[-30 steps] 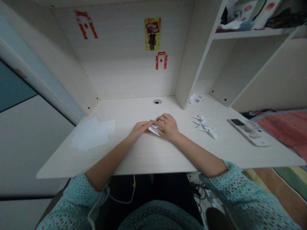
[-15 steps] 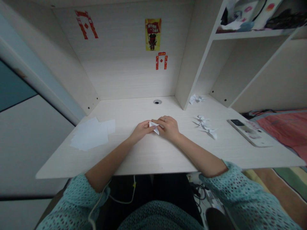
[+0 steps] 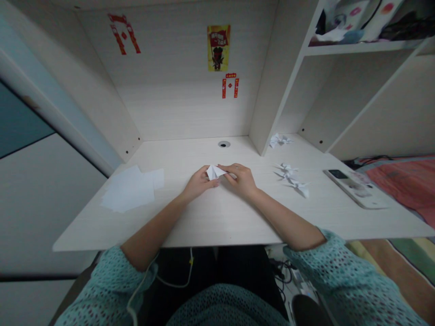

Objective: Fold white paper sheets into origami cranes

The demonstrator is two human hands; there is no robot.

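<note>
Two arms in blue-green sleeves (image 3: 335, 258) reach over the front edge of the counter (image 3: 217, 224) and slant in toward each other. The left hand (image 3: 198, 184) holds the left side of a small folded white paper (image 3: 214, 172), with its thumb on the near side. The right hand (image 3: 243, 179) pinches the paper's right tip. The paper is between both hands, over the middle of the counter. White sheets (image 3: 129, 191) lie flat to the left. Pointy folded papers (image 3: 286, 171) sit to the right. Farther back, a yellow picture (image 3: 219, 47) is on the back wall (image 3: 176, 90).

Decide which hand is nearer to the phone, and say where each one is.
Right. The right hand is left of the phone, with the folded paper between it and the left hand, which is farther left.
</note>
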